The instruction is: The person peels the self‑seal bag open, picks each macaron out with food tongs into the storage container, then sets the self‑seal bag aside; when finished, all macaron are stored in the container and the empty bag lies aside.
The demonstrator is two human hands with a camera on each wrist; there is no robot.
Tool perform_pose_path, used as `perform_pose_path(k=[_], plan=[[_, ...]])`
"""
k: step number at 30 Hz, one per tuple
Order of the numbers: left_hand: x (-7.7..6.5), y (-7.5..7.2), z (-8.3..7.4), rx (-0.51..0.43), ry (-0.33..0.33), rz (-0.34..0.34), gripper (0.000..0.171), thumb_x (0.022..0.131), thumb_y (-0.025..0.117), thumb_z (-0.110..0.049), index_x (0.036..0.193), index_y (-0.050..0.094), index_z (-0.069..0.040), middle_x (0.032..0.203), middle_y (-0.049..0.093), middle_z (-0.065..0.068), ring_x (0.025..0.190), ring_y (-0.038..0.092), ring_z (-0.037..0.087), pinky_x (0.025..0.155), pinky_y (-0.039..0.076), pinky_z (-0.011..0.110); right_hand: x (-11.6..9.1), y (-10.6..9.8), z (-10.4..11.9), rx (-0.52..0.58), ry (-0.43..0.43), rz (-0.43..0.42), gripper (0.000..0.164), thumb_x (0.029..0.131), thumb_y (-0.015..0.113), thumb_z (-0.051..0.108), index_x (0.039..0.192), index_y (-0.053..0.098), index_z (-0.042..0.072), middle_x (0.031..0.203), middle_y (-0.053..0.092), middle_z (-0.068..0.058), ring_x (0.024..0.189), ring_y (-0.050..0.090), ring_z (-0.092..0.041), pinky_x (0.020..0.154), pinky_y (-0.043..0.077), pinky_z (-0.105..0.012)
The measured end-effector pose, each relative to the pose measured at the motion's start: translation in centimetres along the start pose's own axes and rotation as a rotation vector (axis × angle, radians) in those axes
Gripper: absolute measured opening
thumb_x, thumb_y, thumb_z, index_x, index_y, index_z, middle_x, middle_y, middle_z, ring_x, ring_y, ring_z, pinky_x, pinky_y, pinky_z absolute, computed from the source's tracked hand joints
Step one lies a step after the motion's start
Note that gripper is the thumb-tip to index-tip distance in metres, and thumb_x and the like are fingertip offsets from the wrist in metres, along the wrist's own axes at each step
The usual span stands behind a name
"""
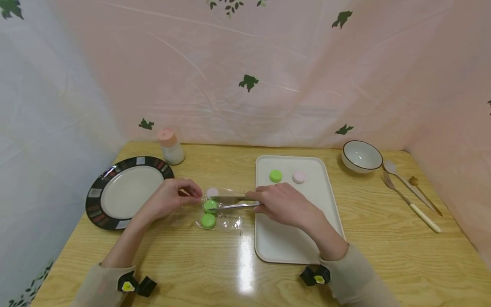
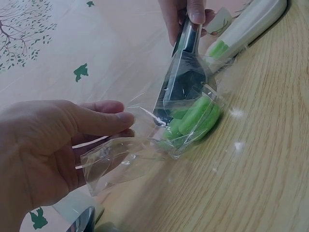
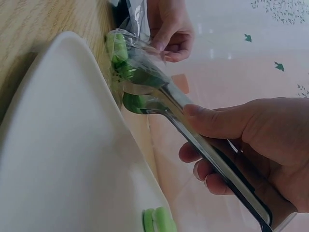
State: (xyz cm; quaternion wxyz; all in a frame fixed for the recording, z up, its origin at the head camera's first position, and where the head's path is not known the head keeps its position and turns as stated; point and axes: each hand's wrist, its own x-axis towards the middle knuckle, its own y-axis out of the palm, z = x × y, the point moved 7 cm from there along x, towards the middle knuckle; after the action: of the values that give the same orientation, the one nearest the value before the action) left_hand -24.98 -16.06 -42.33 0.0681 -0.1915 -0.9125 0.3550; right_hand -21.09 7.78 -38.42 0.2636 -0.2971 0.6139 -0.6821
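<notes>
My left hand (image 1: pixel 170 198) pinches the edge of a clear plastic bag (image 2: pixel 111 162) between thumb and fingers. Inside the bag lie a pale pink macaron (image 1: pixel 212 193) and green macarons (image 1: pixel 208 221), in a short row on the table. Metal tongs (image 1: pixel 235 206) are gripped in my right hand (image 1: pixel 287 204), thumb on one arm and fingers on the other. Their tips reach into the bag's mouth, around the middle green macaron (image 1: pixel 210 206). A white tray (image 1: pixel 291 243) lies under my right hand, with one green macaron (image 1: pixel 275 175) and one pale pink macaron (image 1: pixel 298 177) near its far end.
A dark-rimmed plate (image 1: pixel 93 204) sits left of my left hand, and a pink-lidded jar (image 1: pixel 172 151) stands behind it. Right of the tray are a bowl (image 1: pixel 362 157), a fork (image 1: pixel 410 204), a spoon (image 1: pixel 406 183) and a small gold-coloured utensil (image 1: pixel 426 196).
</notes>
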Motion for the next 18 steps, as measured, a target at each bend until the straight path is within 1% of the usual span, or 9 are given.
perform_pose_path(k=[5,11,18], plan=[[-0.03,0.01,0.01,0.0,0.009,0.0,0.009,0.081,0.074,-0.02,0.088,0.069,-0.022,0.084,0.068,-0.008,0.082,0.063,0.011,0.074,0.053,0.027,-0.05,-0.11,-0.01,-0.005,-0.008,0.0,0.023,0.083,0.071,0.032,0.104,0.064,0.027,0.076,0.06,0.013,0.058,0.046,-0.003,0.048,0.034,-0.02],[0.01,0.03,0.05,0.003,0.015,0.0,0.01,0.081,0.074,-0.019,0.086,0.068,-0.025,0.084,0.068,-0.008,0.082,0.063,0.011,0.074,0.053,0.026,-0.41,-0.5,-0.2,0.006,0.009,0.011,0.024,0.082,0.072,0.032,0.105,0.065,0.027,0.076,0.061,0.014,0.059,0.046,-0.003,0.05,0.036,-0.02],[0.06,0.03,0.0,0.009,0.019,-0.001,0.01,0.081,0.074,-0.017,0.087,0.068,-0.023,0.085,0.068,-0.007,0.082,0.063,0.01,0.074,0.053,0.025,-0.74,-0.89,-0.5,0.017,0.022,0.019,0.02,0.082,0.071,0.033,0.1,0.064,0.029,0.074,0.059,0.015,0.058,0.045,-0.004,0.051,0.035,-0.02]])
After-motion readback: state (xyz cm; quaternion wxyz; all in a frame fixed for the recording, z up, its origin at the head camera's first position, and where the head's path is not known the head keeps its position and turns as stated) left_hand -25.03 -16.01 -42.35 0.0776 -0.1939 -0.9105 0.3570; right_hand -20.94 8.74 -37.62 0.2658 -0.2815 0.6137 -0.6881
